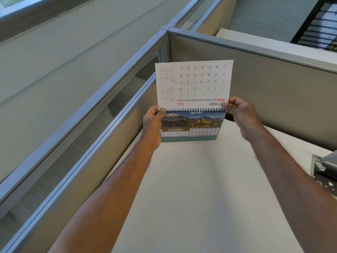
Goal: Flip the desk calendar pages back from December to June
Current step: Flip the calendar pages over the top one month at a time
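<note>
The calendar (pixel 193 125) is held up above the pale surface (pixel 200 189), near the corner formed by the grey partitions (pixel 273 73). It is gripped at both ends of its black spiral binding (pixel 195 110).

The left hand (pixel 152 123) is closed around the calendar's left edge, with the thumb laid over the binding's left end. The right hand (pixel 240 115) is pinched on the right end of the raised page (pixel 194 84), just above the binding, with fingertips covering the first letter of the printed month.

The raised page stands upright above the binding, and its print is seen upside down: "OCTOBER", "2026", a grid of dates, and small "SEP" and "NOV" blocks at the left. Below the binding, the facing page (pixel 192 126) is shown with a photograph of mountains and a town, a band reading "OCTOBER", and a small date grid at the right.

A metal object (pixel 326 172) with round holes is seen at the right edge; what it is cannot be told.
</note>
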### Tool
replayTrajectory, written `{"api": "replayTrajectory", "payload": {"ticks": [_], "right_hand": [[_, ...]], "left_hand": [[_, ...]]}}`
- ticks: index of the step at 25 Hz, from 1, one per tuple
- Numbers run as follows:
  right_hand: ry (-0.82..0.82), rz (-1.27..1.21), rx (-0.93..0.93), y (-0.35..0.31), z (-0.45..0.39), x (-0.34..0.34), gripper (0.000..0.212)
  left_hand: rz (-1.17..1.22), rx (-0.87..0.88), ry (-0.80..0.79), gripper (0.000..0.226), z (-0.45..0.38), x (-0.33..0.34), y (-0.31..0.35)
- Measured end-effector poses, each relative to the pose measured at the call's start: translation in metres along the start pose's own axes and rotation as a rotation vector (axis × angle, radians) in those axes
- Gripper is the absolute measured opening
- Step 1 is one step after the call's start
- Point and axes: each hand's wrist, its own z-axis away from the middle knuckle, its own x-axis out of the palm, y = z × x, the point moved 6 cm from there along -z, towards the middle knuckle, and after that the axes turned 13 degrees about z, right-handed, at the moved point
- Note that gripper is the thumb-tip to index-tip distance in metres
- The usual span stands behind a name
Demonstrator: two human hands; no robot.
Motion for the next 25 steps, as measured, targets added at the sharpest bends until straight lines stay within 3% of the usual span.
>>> {"api": "replayTrajectory", "payload": {"ticks": [11, 14, 22, 25], "right_hand": [[-0.051, -0.083, -0.180, 0.006, 0.015, -0.001, 0.018], [-0.046, -0.006, -0.209, 0.015, 0.016, -0.002, 0.024], [-0.048, 0.112, -0.227, 0.035, 0.015, 0.000, 0.044], [-0.036, 0.129, -0.255, 0.033, 0.017, -0.001, 0.047]], "left_hand": [[0.032, -0.048, -0.092, 0.009, -0.001, -0.007, 0.005], [0.068, -0.071, -0.125, 0.020, 0.000, -0.009, 0.008], [0.074, -0.076, -0.066, 0.039, -0.004, -0.009, 0.007], [0.024, -0.034, -0.041, 0.028, -0.003, -0.008, 0.009]]}}
